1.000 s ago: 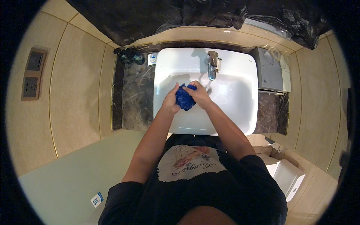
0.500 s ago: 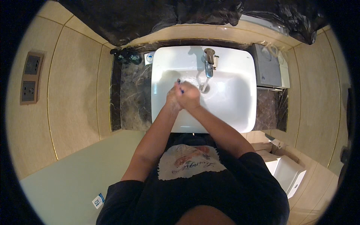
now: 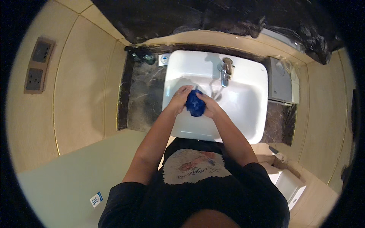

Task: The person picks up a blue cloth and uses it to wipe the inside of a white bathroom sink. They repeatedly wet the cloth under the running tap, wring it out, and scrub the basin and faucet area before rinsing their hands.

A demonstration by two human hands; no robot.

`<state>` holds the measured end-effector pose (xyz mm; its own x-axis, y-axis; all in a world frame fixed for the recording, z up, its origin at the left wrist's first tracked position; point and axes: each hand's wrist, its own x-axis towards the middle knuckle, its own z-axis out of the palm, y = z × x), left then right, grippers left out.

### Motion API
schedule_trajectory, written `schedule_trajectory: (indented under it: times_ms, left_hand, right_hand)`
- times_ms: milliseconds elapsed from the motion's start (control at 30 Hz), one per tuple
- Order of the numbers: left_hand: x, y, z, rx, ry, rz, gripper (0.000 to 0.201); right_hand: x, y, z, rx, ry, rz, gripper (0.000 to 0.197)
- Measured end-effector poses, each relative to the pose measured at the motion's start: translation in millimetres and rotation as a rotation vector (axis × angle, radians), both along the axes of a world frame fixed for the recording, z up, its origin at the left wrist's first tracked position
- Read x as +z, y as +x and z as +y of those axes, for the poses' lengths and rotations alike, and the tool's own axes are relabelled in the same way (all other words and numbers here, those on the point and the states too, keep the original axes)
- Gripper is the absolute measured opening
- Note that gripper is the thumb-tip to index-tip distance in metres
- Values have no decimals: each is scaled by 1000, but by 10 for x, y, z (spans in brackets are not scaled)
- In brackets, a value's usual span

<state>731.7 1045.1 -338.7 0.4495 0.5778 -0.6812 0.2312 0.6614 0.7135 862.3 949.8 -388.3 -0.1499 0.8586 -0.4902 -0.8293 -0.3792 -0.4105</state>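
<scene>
A dark blue bunched-up cloth (image 3: pixel 195 103) is held between both my hands, above the left part of the white sink (image 3: pixel 243 110). My left hand (image 3: pixel 180 100) grips its left side, fingers pointing up and away from me. On the opposite side my right hand (image 3: pixel 209 105) is closed on it, the thumb lying over its upper edge. The cloth looks wet and rounded; its exact kind cannot be made out. Just beyond my right hand, the chrome faucet (image 3: pixel 225 74) points down into the basin, with what looks like a thin stream below it.
Dark marble counter (image 3: pixel 144 95) borders the sink. At its back left are dark glassy objects (image 3: pixel 142 57) and a small white box (image 3: pixel 164 59). A grey box (image 3: pixel 279 79) stands on the right. Black plastic sheeting (image 3: pixel 171 19) hangs across the far wall.
My hands were pressed together with only bits of blue showing; now they are apart around the spread-out blue cloth, slightly nearer to me. The view has shifted a little.
</scene>
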Motion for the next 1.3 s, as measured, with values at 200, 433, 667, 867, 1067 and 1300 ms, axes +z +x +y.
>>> schedule_trajectory:
  times_ms: [200,433,667,867,1067,1300]
  left_hand:
    - [-153,-467,908,256,130,-99,37]
    - [-340,-640,2324,650,82,12,53]
    - [-477,-718,3017,531,46,-21,35]
    - [-445,-881,3122,433,-54,-73,33]
    - [-410,-935,3096,442,-63,-81,35]
    - [-308,-893,2861,322,169,223,57]
  right_hand:
    - [85,-103,11,-166,-57,64,47]
    - [207,-165,64,-175,-25,20,52]
    - [95,-212,-104,-320,-140,-42,44]
    - [37,-340,-87,-323,-62,21,44]
    - [59,-468,-37,-296,14,39,45]
    - [228,-351,-149,-284,51,-16,49]
